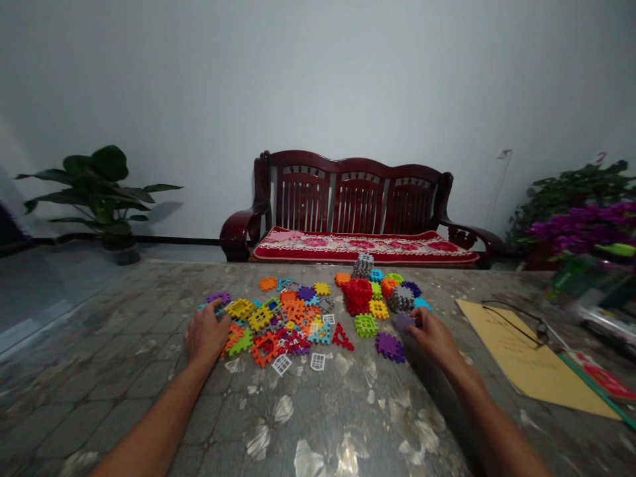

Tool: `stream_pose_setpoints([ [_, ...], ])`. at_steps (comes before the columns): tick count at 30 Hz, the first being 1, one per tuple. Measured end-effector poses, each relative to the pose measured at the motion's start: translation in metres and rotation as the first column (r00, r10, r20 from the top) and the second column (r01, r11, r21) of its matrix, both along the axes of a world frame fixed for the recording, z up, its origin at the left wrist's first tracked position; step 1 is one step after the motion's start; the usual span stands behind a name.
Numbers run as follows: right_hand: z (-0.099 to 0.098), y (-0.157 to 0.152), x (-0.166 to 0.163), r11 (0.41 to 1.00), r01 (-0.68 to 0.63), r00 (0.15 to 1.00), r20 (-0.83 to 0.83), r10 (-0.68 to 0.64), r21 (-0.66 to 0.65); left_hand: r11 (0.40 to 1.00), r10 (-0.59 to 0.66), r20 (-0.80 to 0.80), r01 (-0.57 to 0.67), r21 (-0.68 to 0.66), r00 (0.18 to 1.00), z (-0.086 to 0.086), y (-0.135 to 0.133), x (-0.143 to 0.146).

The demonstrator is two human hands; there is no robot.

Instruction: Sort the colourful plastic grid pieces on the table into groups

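Head view: right hand (434,333), fingers around one purple piece (403,322) (left hand (205,333): fingers' hold unclear).

A dark wooden bench (303,199) — its seat covered in red patterned cloth (358,246) — faces a pale wall (318,79).

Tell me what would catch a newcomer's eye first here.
Probably the spread of bright toothed pieces on the grey patterned table, lying mostly between the left hand and the right hand. Next might come the dark red wooden bench behind the table, with its red patterned seat cover. Purple flowers stand out at the right edge.
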State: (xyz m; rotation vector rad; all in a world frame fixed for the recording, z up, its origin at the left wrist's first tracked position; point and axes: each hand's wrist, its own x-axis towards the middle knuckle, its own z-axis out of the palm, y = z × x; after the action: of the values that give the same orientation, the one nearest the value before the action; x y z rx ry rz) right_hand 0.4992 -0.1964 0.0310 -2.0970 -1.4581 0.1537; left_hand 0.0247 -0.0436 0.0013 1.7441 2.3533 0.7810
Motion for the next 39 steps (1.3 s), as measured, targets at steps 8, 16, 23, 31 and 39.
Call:
stream_pose_setpoints([
  [8,0.006,-0.004,-0.023,0.994,-0.096,0.822,-0.560,0.108,0.051,1.000,-0.011,0.014,0.011,-0.017,1.000,0.001,-0.002,0.001],
  [16,0.026,-0.004,-0.105,0.896,-0.434,0.536,-0.771,0.344,0.098,1.000,-0.017,0.013,0.017,0.007,1.000,0.000,-0.001,0.001],
  [23,0.025,0.005,-0.089,0.936,-0.236,0.787,-0.514,0.341,0.260,1.000,-0.025,0.019,0.025,-0.005,1.000,0.001,-0.002,0.001],
  [31,-0.006,-0.014,-0.027,0.962,-0.157,0.982,0.067,0.177,-0.224,0.999,-0.032,0.020,0.032,-0.001,0.999,0.002,-0.001,0.002],
  [39,-0.018,0.001,-0.022,0.961,-0.206,0.972,0.078,0.224,-0.183,1.000,-0.028,0.024,0.028,0.002,0.999,0.003,-0.002,0.002],
])
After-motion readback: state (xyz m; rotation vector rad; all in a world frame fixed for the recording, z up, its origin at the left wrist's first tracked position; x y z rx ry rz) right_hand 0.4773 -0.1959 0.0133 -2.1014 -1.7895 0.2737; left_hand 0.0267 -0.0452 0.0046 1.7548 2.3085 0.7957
